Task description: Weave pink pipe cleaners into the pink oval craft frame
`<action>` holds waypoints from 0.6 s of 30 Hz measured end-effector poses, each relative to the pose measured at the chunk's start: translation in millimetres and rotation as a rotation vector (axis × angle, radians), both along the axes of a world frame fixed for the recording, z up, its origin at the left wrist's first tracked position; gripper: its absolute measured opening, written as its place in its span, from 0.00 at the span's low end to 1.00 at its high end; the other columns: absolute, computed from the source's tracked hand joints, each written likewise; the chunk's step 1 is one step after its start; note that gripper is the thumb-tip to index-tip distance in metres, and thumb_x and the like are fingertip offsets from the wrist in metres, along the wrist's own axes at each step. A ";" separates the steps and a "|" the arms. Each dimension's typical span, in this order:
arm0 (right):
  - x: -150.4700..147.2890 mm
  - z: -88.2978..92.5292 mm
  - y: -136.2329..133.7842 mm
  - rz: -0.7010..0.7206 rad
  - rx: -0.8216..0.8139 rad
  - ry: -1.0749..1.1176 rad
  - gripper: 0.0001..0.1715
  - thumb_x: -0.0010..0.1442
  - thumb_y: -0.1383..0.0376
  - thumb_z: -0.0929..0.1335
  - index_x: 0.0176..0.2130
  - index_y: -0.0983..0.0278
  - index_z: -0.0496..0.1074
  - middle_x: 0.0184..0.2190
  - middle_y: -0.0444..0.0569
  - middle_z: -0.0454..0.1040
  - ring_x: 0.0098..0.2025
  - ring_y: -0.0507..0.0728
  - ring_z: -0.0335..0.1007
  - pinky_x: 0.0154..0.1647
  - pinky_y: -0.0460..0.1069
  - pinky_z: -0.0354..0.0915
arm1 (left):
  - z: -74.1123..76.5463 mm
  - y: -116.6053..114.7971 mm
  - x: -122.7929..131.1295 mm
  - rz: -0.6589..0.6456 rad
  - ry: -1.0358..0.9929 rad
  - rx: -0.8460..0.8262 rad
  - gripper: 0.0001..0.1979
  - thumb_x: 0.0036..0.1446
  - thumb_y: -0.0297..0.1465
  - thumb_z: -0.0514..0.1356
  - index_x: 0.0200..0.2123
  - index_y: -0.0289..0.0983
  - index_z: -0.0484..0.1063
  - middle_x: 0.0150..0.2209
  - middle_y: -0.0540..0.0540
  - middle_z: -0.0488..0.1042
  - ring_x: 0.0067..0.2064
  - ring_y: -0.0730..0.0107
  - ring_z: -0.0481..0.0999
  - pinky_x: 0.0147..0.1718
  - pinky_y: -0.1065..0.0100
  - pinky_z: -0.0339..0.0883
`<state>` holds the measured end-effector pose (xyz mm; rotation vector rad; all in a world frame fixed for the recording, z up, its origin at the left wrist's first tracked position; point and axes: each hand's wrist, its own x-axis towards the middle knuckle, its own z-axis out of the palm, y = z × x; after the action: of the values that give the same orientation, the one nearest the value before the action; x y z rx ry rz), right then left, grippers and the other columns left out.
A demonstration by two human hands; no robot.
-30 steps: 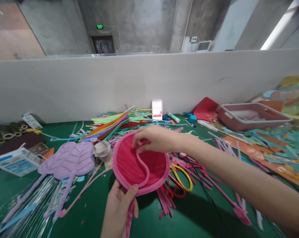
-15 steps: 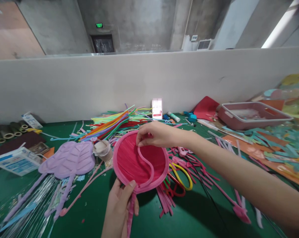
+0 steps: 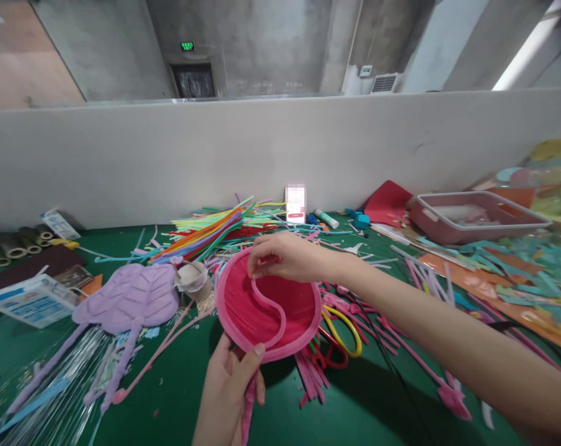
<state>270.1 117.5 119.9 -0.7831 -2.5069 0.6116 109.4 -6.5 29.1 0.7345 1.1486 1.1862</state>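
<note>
A round fan [image 3: 243,313] with a dark red face and a fuzzy pink rim is held up in front of me. My left hand [image 3: 236,384] wraps round its pink handle just below the rim, thumb on top. My right hand [image 3: 278,257] pinches the upper end of a pink pipe cleaner [image 3: 282,316] over the fan's face. That pipe cleaner bends in an S-curve, its lower end close to the bottom rim by my left thumb. Fingers partly hide the pinched tip, and the right hand covers part of the fan's top edge.
Scissors with yellow handles [image 3: 348,331] and pink pipe cleaners [image 3: 312,378] lie right of the fan. A purple leaf-shaped piece [image 3: 129,297] and a cup [image 3: 194,280] sit left. Behind are a pipe-cleaner bundle [image 3: 206,232], an upright phone [image 3: 295,204] and a pink bin [image 3: 475,232].
The fan has shifted slightly right and down. My right hand has moved a little left across its face with the pipe cleaner's end, and the curve now sits farther left on the fan.
</note>
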 end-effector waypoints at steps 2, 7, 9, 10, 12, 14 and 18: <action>0.0 0.5 -0.2 0.023 -0.024 0.017 0.04 0.60 0.73 0.70 0.34 0.65 0.75 0.33 0.47 0.73 0.34 0.51 0.69 0.35 0.45 0.64 | -2.1 1.8 -1.0 -0.009 -0.019 -0.022 0.27 0.43 0.37 0.69 0.46 0.34 0.66 0.16 0.57 0.69 0.10 0.81 0.61 0.10 0.80 0.51; 0.6 -0.1 0.8 0.013 -0.014 0.024 0.06 0.59 0.75 0.69 0.34 0.67 0.76 0.34 0.48 0.72 0.34 0.52 0.69 0.35 0.46 0.64 | -3.1 3.0 -4.0 -0.006 -0.079 -0.068 0.22 0.46 0.36 0.65 0.44 0.34 0.67 0.15 0.56 0.69 0.10 0.79 0.62 0.09 0.79 0.49; 0.1 -2.2 1.7 -0.007 0.001 0.031 0.06 0.59 0.75 0.69 0.34 0.67 0.76 0.33 0.47 0.72 0.34 0.51 0.68 0.34 0.45 0.64 | -1.0 1.2 -3.3 0.003 -0.050 -0.043 0.22 0.45 0.36 0.66 0.43 0.34 0.68 0.15 0.56 0.68 0.10 0.80 0.61 0.10 0.79 0.48; -0.3 -3.3 2.0 -0.018 0.004 0.034 0.06 0.59 0.75 0.69 0.34 0.66 0.76 0.33 0.47 0.72 0.34 0.51 0.68 0.34 0.45 0.64 | 0.3 0.0 -2.5 0.009 -0.032 -0.029 0.23 0.44 0.36 0.68 0.44 0.34 0.68 0.15 0.56 0.69 0.11 0.81 0.61 0.11 0.80 0.49; -0.8 -5.1 2.1 -0.037 0.019 0.034 0.06 0.59 0.75 0.69 0.34 0.66 0.76 0.33 0.47 0.72 0.34 0.51 0.68 0.35 0.45 0.63 | 3.1 -2.0 -0.6 0.018 -0.010 -0.008 0.25 0.42 0.35 0.70 0.44 0.34 0.69 0.18 0.55 0.70 0.12 0.84 0.61 0.12 0.81 0.51; -0.9 -5.8 1.3 -0.053 0.042 0.028 0.06 0.60 0.74 0.69 0.34 0.66 0.76 0.33 0.47 0.72 0.33 0.51 0.68 0.35 0.46 0.63 | 5.1 -3.1 0.9 0.024 -0.002 -0.006 0.26 0.41 0.35 0.71 0.44 0.34 0.69 0.20 0.55 0.70 0.13 0.85 0.61 0.13 0.81 0.52; 0.2 -4.7 -2.4 -0.082 0.045 0.025 0.04 0.60 0.73 0.70 0.33 0.65 0.75 0.32 0.46 0.72 0.33 0.51 0.67 0.34 0.46 0.62 | 5.6 -1.8 2.1 0.031 0.009 -0.022 0.23 0.41 0.35 0.71 0.41 0.35 0.71 0.16 0.59 0.64 0.13 0.84 0.60 0.14 0.81 0.52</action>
<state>270.3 115.2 115.2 -0.8517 -2.4440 0.5324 111.5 -8.3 34.6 0.7080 1.1828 1.1958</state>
